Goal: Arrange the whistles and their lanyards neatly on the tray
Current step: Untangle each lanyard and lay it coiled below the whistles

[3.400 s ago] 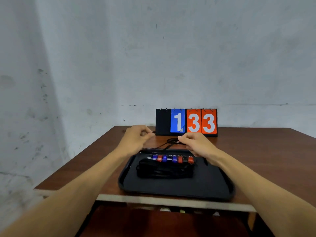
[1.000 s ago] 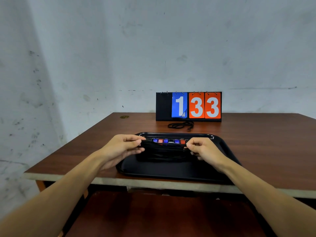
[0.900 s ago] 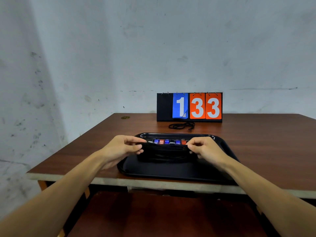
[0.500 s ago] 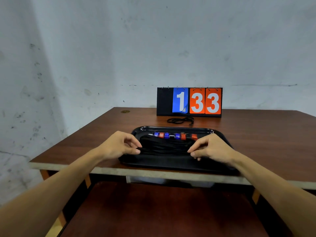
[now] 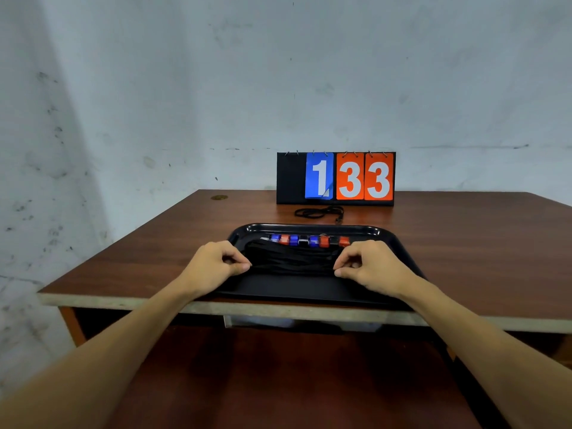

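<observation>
Head view: mid-frame, the lanyards (image 5: 291, 260) lie bundled on the tray (image 5: 309, 289), long axis running left to right, whistles (image 5: 305, 240) rowed just above. The left hand (image 5: 213, 264) and right hand (image 5: 371, 267) pinch opposite ends, fingers (image 5: 244, 267) closed on cord, equally near.

Bare room: stained wall (image 5: 185, 88), wooden table (image 5: 464, 243).
</observation>
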Demonstrator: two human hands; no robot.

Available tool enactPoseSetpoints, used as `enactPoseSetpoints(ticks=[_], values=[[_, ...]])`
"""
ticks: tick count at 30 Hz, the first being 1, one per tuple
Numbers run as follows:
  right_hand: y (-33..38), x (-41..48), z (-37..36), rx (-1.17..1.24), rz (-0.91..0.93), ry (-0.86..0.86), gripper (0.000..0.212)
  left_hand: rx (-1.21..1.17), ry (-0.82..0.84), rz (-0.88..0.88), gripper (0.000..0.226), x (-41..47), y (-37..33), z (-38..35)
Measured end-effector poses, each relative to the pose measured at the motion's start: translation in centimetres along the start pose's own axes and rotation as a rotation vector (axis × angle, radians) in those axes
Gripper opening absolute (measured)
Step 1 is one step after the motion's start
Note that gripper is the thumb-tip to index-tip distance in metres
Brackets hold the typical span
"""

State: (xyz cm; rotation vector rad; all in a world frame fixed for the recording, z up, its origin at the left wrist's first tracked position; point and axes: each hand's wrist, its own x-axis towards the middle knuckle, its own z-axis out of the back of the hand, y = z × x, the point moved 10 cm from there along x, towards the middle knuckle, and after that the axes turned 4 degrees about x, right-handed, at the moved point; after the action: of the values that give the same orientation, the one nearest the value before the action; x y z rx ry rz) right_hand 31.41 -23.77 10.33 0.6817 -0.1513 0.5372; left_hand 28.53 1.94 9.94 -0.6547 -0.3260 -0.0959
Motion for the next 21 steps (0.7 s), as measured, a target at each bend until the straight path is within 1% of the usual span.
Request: enactPoseSetpoints(ticks=[4,7,11,13,15,17,19,21], values=[[0.0,0.0,0.1,-0.010,0.003,-0.022,0.008,-0.019,-0.037,0.018,0.014,0.1,0.0,0.3],[-0.1,0.1,0.1,-0.017,0.005,-0.013,0.014,-0.053,-0.051,0.038,0.017,0.1,0.2,0.3],[-0.1,0.2,0.0,-0.028,0.009,0.004,0.011,-0.044,-0.043,0.063,0.020,0.3,0.6,0.4],[-0.3,0.2,0.5,0.002,-0.006,-0.028,0.008,-0.088,-0.020,0.087,0.013,0.4,0.3,0.3],[-0.7,0.5,1.3,0.033,-0.028,-0.087,0.009,-0.182,-0.015,0.126,0.004,0.9,0.0,0.5],[-1.1,0.8,2.3,0.086,-0.054,-0.140,0.007,-0.187,-0.064,0.149,0.006,1.7,-0.3,1.3],[-1.7,1.5,3.0,0.128,-0.073,-0.158,0.003,-0.105,-0.152,0.143,0.013,2.6,-0.9,2.3],[-2.5,2.4,3.7,0.127,-0.089,-0.173,0.004,-0.027,-0.218,0.113,0.016,3.3,-2.2,2.7]])
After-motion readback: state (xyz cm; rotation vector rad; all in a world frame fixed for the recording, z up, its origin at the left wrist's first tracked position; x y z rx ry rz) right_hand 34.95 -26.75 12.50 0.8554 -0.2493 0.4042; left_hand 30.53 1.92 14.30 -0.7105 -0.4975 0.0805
